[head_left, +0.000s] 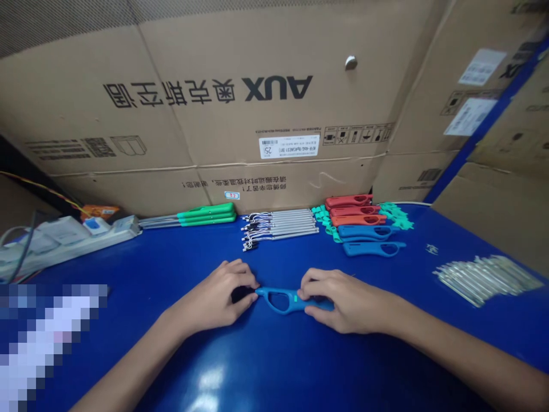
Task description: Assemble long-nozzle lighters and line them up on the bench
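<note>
A blue plastic lighter handle (293, 305) with a finger loop lies level on the blue table in front of me. At its narrow left end, my left hand (223, 294) pinches the tip between thumb and fingers. My right hand (345, 302) grips the wider body from the other side, its palm covering part of the far end. A small green piece (295, 298) shows on the handle beside my right fingertips. Farther back are two more blue handles (364, 248), with red and orange handles (358, 220) stacked behind them.
Green-handled lighters (208, 214) with metal rods lie at the back left, near a white power strip (120, 230). Metal tubes with wires (294, 223) sit at the back centre. Small green parts (397, 216) flank the handles. Thin, shiny pieces (484, 277) lie right. Cardboard (206, 131) walls the back.
</note>
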A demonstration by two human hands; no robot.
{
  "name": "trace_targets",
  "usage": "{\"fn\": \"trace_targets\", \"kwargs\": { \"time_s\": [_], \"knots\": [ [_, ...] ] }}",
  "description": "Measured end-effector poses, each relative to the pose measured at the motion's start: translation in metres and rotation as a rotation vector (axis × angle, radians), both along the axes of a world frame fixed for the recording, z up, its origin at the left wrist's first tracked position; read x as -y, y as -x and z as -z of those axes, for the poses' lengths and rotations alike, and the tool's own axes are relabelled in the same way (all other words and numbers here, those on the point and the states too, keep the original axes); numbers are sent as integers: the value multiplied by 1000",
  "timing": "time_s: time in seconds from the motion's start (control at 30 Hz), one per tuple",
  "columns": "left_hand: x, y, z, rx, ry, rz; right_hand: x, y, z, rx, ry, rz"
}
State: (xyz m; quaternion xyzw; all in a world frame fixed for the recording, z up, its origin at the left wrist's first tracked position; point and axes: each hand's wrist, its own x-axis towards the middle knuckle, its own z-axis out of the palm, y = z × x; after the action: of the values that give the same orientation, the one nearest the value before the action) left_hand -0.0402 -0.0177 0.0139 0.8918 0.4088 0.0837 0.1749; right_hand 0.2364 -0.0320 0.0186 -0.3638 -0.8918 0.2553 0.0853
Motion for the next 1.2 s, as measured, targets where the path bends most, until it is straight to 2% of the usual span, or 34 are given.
{"fn": "trace_targets", "kwargs": {
  "time_s": [0.13, 0.3, 0.4, 0.53, 0.67, 0.8, 0.93, 1.07, 1.2],
  "knots": [
    [2, -4, -1, 23, -12, 33, 0, -1, 1, -11, -1, 13],
    [-1, -6, 8, 92, -86, 63, -2, -2, -4, -15, 6, 92],
    [-4, -3, 11, 151, -169, 63, -3, -6, -8, 6, -55, 152],
    [-2, 1, 9, 153, -198, 16, -3, -11, -11, -3, -161, 212],
    [3, -1, 6, 122, -194, 18, -2, -11, -11, -16, -221, 192],
    [2, -3, 9, 131, -187, 41, -2, -11, -11, -14, -256, 186],
    [-1, 0, 11, 147, -191, 52, -4, -14, -11, -118, -236, 179],
    [-2, 1, 8, 183, -157, 66, -1, -13, -11, -252, -286, 171],
    [-2, -1, 8, 194, -140, 76, 5, -7, -13, -290, -263, 170]
  ]
}}
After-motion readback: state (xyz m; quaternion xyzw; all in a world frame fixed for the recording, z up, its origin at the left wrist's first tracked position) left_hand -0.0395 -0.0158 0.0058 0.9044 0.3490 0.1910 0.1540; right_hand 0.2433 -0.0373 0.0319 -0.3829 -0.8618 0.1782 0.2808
